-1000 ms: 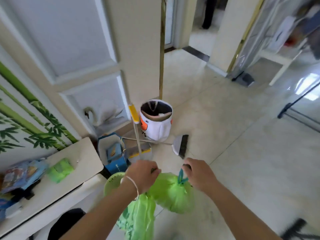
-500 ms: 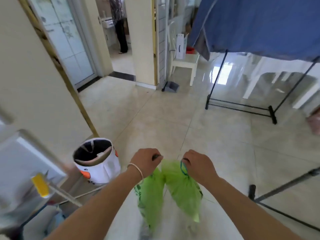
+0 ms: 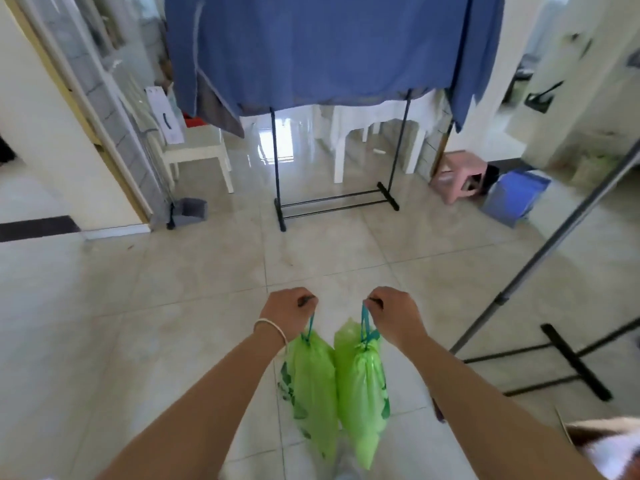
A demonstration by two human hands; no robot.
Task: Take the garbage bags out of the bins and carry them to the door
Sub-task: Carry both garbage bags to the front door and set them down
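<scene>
Two light green garbage bags hang side by side over the tiled floor, low in the middle of the view. My left hand [image 3: 287,308] grips the teal drawstring of the left garbage bag [image 3: 313,379]. My right hand [image 3: 394,311] grips the teal drawstring of the right garbage bag [image 3: 362,386]. Both bags are drawn closed at the top and dangle clear of the floor. No bin is in view.
A black clothes rack [image 3: 334,206] draped with a blue sheet [image 3: 322,46] stands straight ahead. A second rack's pole and foot [image 3: 568,358] cross the right side. White stools, a pink stool [image 3: 460,174], a blue bag [image 3: 512,197] and a grey dustpan [image 3: 190,209] line the far floor. A doorway opens at left.
The view has swung right, away from the white bin and broom, toward the draped rack. Both hands still hold the bags, which now hang straight and slightly apart.
</scene>
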